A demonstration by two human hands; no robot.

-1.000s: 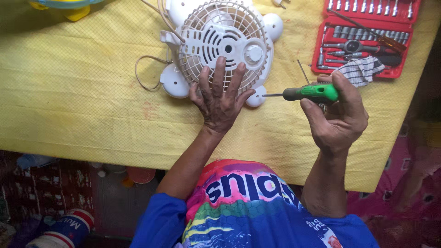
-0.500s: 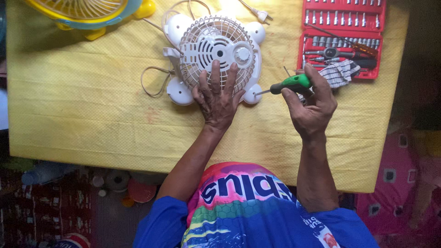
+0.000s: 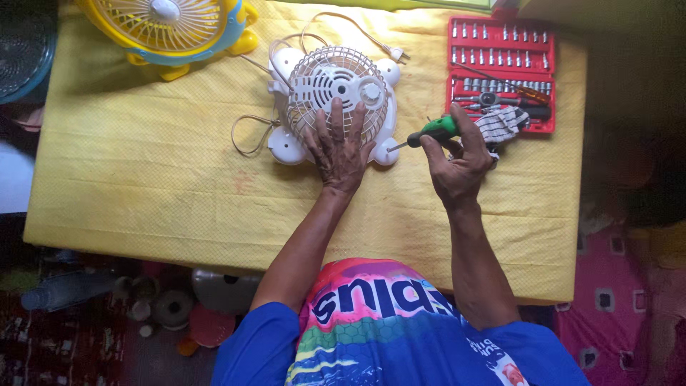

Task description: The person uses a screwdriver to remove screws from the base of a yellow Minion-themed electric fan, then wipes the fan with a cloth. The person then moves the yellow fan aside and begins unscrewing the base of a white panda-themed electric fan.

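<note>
A small white table fan [image 3: 336,89] lies on its back on the yellow tablecloth [image 3: 143,179], its wire grille facing up. My left hand [image 3: 339,146] presses flat on the near part of the grille, fingers spread. My right hand [image 3: 457,161] grips a green-handled screwdriver [image 3: 429,132]. Its tip points left and meets the fan's lower right foot [image 3: 386,154]. The fan's cord [image 3: 250,132] loops off to the left and its plug [image 3: 396,52] lies behind the fan.
A red case of screwdriver bits [image 3: 500,71] lies open at the far right, with a checked cloth [image 3: 500,125] on its near edge. A yellow and blue fan [image 3: 171,28] sits at the far left. Cluttered floor shows past the table's near edge [image 3: 143,246].
The screwdriver tip has moved left to the fan's lower right foot. My left hand stays on the grille. The view has widened, showing more of the table.
</note>
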